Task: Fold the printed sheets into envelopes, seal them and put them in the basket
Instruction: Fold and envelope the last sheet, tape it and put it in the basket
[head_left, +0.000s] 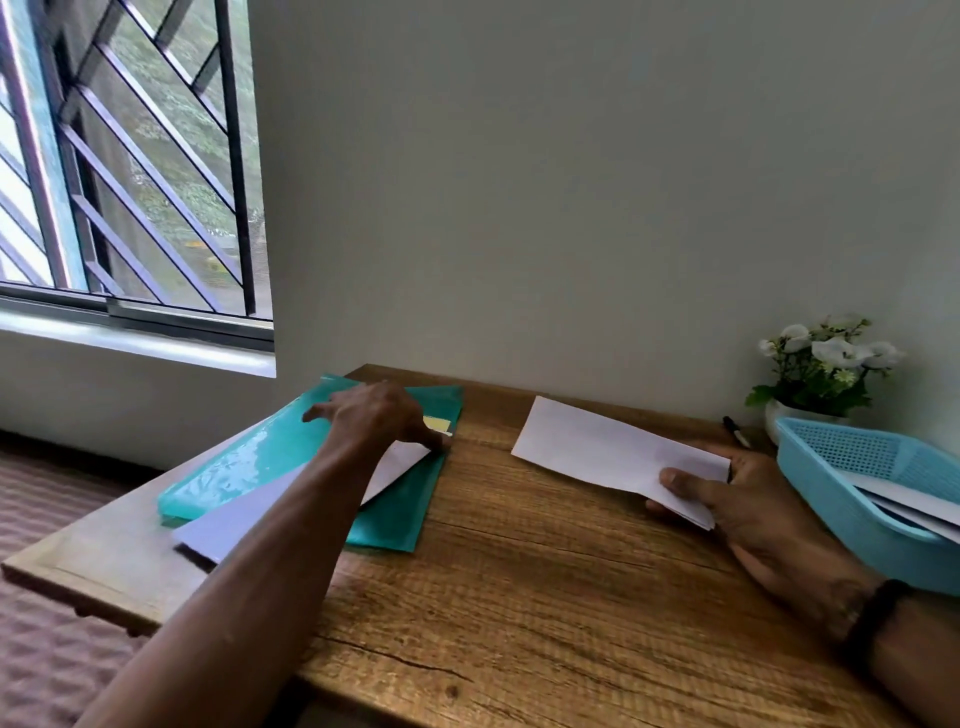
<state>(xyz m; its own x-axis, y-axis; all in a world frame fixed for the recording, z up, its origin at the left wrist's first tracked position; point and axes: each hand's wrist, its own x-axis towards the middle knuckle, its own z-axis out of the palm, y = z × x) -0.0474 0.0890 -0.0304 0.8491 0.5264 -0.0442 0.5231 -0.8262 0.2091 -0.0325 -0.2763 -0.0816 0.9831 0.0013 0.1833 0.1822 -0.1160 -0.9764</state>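
Note:
My right hand (748, 499) grips a folded white sheet (608, 447) by its near end, thumb on top, holding it just above the wooden table (519, 597). My left hand (379, 415) reaches over a teal plastic folder (249, 462) at the left, its fingertips pinching the far corner of a white envelope (234, 519) that lies on the folder. A small yellow slip (436, 423) shows beside that hand. The light blue mesh basket (852, 462) stands at the right edge with white envelopes (909, 504) inside.
A black pen (736, 431) lies behind my right hand, near a white pot of white flowers (821, 374) against the wall. A barred window is at the upper left. The table's left edge drops to a pinkish floor.

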